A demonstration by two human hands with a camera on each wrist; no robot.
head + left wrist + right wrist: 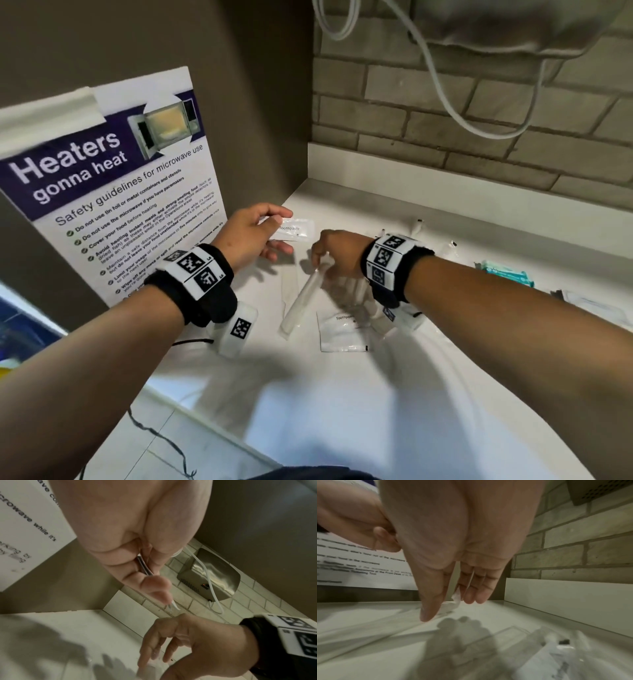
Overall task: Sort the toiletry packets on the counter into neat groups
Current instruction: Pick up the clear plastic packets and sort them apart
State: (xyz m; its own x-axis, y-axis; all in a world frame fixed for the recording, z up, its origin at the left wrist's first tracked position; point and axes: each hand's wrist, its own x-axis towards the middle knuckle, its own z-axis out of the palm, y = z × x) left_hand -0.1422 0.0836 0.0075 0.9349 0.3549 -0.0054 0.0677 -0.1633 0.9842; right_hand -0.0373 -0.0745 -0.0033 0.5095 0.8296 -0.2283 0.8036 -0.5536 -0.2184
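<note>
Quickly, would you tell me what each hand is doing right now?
Left hand: pinching a toothpaste packet above the counter.
Right hand: lifting one end of a long clear-wrapped packet.

Bare forearms, no sleeves, with a black padded band (205, 291) on the left wrist and another (394, 270) on the right — each carrying white plates with square black-and-white coded markers, and a white camera block (238, 327) under the left one.

Left hand (251, 236) holds toothpaste packet (294, 229); right hand (337, 255) seemingly pinches a clear sleeve (303, 301).
</note>
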